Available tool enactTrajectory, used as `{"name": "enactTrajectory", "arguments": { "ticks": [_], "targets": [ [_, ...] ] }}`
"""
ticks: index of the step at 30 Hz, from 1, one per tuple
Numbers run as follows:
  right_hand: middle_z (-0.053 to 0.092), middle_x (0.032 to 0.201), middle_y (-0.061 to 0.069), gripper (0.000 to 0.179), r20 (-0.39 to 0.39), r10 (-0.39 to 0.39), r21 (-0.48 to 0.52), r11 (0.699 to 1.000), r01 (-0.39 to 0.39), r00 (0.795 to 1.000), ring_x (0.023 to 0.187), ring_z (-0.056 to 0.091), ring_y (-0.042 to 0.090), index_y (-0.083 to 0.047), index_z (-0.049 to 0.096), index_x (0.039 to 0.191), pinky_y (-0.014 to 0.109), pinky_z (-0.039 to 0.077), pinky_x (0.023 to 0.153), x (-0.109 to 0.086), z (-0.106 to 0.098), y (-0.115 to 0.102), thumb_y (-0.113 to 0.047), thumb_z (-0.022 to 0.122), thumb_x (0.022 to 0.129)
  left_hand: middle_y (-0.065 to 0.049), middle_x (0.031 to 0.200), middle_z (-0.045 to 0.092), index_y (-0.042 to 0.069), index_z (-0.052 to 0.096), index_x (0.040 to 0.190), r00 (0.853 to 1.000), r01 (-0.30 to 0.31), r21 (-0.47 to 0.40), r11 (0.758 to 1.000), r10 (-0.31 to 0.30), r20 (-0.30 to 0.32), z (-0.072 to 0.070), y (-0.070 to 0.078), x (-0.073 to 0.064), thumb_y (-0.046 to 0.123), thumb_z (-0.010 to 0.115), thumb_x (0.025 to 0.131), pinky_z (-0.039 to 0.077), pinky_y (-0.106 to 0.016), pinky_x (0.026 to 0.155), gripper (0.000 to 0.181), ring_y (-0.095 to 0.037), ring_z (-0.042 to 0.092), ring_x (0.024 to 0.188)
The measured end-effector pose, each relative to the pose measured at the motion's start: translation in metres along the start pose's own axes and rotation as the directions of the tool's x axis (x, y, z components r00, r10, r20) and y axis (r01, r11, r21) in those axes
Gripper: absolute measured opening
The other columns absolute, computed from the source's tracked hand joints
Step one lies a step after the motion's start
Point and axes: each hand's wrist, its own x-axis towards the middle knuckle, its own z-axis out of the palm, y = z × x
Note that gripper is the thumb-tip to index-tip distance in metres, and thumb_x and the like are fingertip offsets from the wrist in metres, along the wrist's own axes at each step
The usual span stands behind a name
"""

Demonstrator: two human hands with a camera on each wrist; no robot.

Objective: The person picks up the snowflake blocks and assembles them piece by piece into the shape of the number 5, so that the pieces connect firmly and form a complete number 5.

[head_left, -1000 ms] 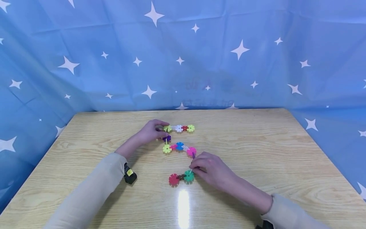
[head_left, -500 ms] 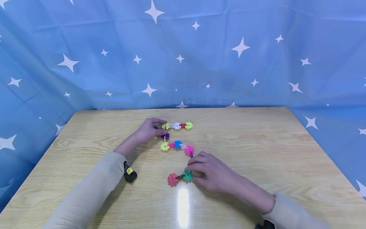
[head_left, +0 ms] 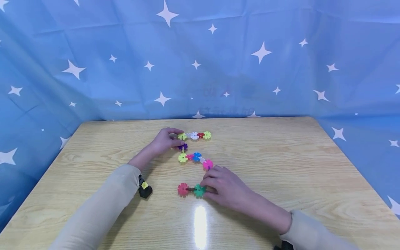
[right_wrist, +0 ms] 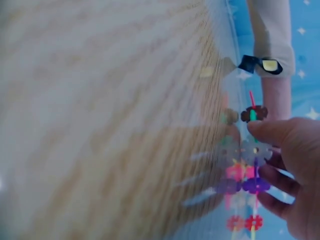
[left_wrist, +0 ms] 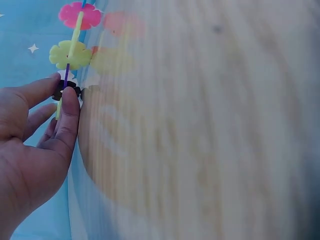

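A winding chain of colourful plastic snowflake discs lies on the table. In the head view its top row ends at a yellow disc (head_left: 207,135); a dark purple disc (head_left: 182,147) leads down to the middle row with a blue disc (head_left: 197,157) and a pink disc (head_left: 208,164). My left hand (head_left: 165,140) pinches the chain at its upper left bend, thumb by the purple disc. My right hand (head_left: 226,187) holds the chain at the lower bend, its thumb beside the green disc (head_left: 199,190). The right fingers hide the link up to the pink disc. A red disc (head_left: 183,189) ends the bottom row.
The wood-grain table (head_left: 297,156) extends on both sides of the chain. Behind it hangs a blue curtain (head_left: 231,62) with white stars. A black wrist device (head_left: 144,187) sits at the left cuff. Light glares off the table (head_left: 200,225) near the front.
The bottom row with the red and green discs has shifted left and slightly away. My right fingers moved from a tight pinch to a wider hold; the left hand stays at the upper bend.
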Motion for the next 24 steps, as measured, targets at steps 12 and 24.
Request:
{"name": "enactTrajectory", "arguments": {
  "ticks": [12,24],
  "targets": [
    [0.069,0.100,-0.004,0.018,-0.023,0.000,-0.009,1.000,-0.001,1.000,0.093,0.059,0.014,-0.016,0.077,0.100,0.030,0.053,0.080,0.001,0.005,0.002,-0.017,0.086,0.084,-0.026,0.134,0.057,-0.005,0.054,0.142,0.999,0.039,0.013,0.999,-0.039,-0.011,0.002,0.003,0.005,0.000,0.071,0.094,0.061,-0.033,0.080,0.051,-0.029,0.069,0.097],
    [0.068,0.100,-0.004,0.019,0.003,0.025,-0.012,1.000,-0.025,1.000,0.094,0.060,0.014,-0.016,0.077,0.101,0.031,0.054,0.080,0.003,0.010,0.000,-0.019,0.086,0.084,-0.026,0.144,0.052,-0.005,0.046,0.147,0.998,0.057,-0.054,0.997,-0.057,-0.002,0.000,-0.004,-0.006,0.007,0.071,0.096,0.059,-0.036,0.088,0.058,-0.036,0.066,0.113]
  ]
}}
